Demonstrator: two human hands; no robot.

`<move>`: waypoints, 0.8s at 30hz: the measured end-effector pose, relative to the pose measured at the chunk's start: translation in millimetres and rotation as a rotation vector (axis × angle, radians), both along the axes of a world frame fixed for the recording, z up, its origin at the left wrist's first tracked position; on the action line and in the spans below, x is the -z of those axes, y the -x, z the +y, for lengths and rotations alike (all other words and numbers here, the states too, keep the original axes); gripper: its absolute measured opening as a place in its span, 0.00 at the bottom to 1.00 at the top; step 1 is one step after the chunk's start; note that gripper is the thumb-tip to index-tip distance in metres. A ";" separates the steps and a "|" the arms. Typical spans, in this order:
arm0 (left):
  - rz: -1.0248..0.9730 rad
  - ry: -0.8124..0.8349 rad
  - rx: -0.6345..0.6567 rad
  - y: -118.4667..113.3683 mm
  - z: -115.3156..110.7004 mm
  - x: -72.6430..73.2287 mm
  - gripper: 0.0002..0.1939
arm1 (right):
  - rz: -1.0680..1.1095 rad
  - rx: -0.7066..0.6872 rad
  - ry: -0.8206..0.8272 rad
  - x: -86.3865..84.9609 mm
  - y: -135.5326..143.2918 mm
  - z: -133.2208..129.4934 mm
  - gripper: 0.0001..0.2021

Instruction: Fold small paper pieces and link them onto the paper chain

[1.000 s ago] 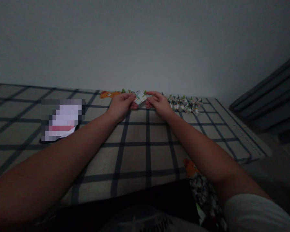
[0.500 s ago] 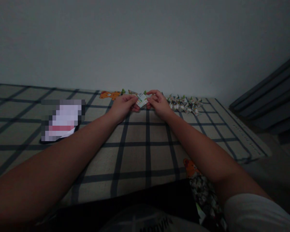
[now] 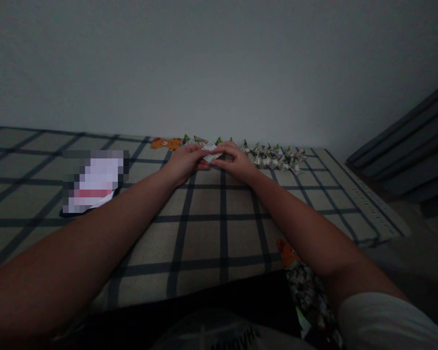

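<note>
I see a checked cloth under a grey wall, left hand and right hand stretched far, both pinching one paper

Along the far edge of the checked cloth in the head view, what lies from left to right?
Orange bear shape → left hand → small printed paper pinched by both hands → right hand → row of folded paper pieces.

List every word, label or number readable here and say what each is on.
Shirt, bottom edge: pale lettering, cut off and upside down, not readable.
Paper pinched between left hand and right hand: printed pattern, too small to read.
Folded pieces by the wall: print too small.
Pixelated patch on the checked cloth: unreadable.
</note>
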State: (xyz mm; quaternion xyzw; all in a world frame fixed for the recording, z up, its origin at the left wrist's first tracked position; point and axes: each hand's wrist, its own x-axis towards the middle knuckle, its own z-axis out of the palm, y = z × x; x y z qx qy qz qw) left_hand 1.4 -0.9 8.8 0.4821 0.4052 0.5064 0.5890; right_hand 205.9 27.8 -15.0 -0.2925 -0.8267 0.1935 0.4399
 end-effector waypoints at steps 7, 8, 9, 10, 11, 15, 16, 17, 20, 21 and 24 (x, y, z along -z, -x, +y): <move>-0.016 -0.002 0.066 1.8 0.9 2.0 0.04 | 0.066 0.045 0.090 -4.0 1.8 -6.3 0.13; -0.016 -0.005 0.065 1.4 0.8 2.3 0.05 | 0.083 0.060 0.108 -6.2 2.8 -8.2 0.13; -0.015 -0.006 0.062 0.9 0.5 2.5 0.05 | 0.098 0.073 0.123 -8.6 3.8 -10.0 0.14; -0.013 -0.007 0.058 0.2 0.0 2.5 0.05 | 0.116 0.088 0.132 -10.9 4.6 -11.6 0.16; -0.013 -0.009 0.054 -0.5 -0.6 2.4 0.05 | 0.135 0.104 0.140 -13.0 5.1 -12.9 0.18; -0.016 -0.050 0.055 -2.3 -3.7 3.0 0.07 | 0.173 0.156 0.190 -16.5 4.3 -14.7 0.24; -0.011 -0.065 0.065 -2.4 -4.2 3.6 0.08 | 0.169 0.159 0.201 -16.3 3.8 -14.5 0.26; -0.004 -0.078 0.078 -2.3 -4.6 4.4 0.10 | 0.166 0.160 0.206 -15.8 3.2 -14.1 0.27; 0.021 -0.108 0.104 -1.8 -5.1 7.0 0.15 | 0.171 0.162 0.207 -14.2 2.5 -12.5 0.28; 0.030 -0.118 0.109 -1.7 -5.3 7.6 0.17 | 0.178 0.167 0.210 -13.9 2.7 -11.9 0.28; 0.061 -0.146 0.140 -1.3 -5.8 8.5 0.22 | 0.194 0.186 0.233 -13.8 3.6 -10.7 0.27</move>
